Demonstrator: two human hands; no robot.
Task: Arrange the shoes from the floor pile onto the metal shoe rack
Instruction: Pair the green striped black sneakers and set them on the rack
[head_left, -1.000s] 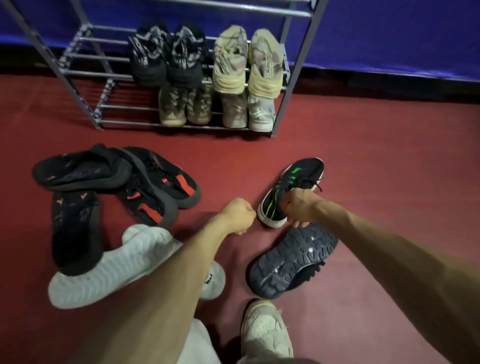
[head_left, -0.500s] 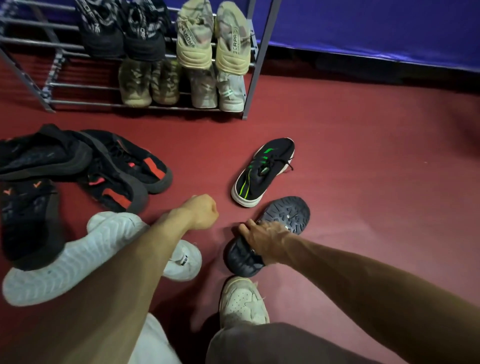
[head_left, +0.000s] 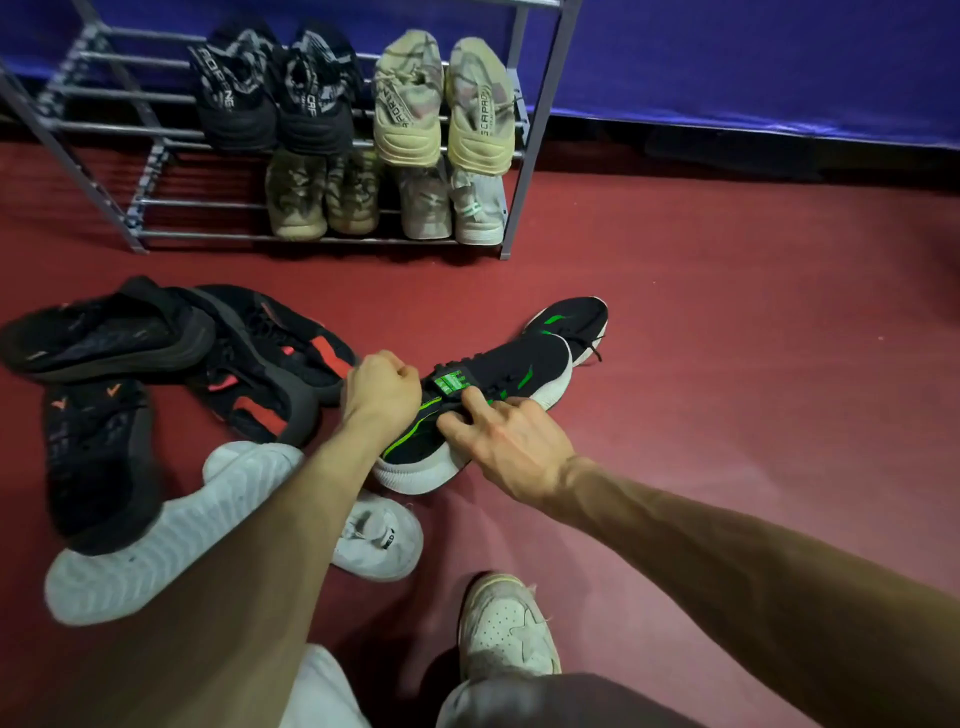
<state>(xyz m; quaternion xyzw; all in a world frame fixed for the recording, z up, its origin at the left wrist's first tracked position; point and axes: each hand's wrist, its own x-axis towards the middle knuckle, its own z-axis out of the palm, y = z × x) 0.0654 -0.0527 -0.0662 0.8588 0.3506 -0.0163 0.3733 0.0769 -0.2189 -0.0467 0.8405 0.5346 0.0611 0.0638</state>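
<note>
A black shoe with green stripes stands upright on the red floor, white sole down. My right hand pinches its collar with thumb and fingers. My left hand is a closed fist pressed against the shoe's left side; whether it grips anything is hidden. The matching shoe lies just behind, partly covered. The metal shoe rack stands at the back. It holds a black-grey pair and a beige pair on one shelf, and two more pairs below.
The floor pile lies to the left: black-and-red shoes, two black shoes, and white shoes under my left forearm. My own foot in a white shoe is near the bottom. A blue wall panel runs behind the rack.
My right hand took hold of the overturned dark shoe, turned it sole down and brought it forward beside its mate. The left fist moved right against it.
</note>
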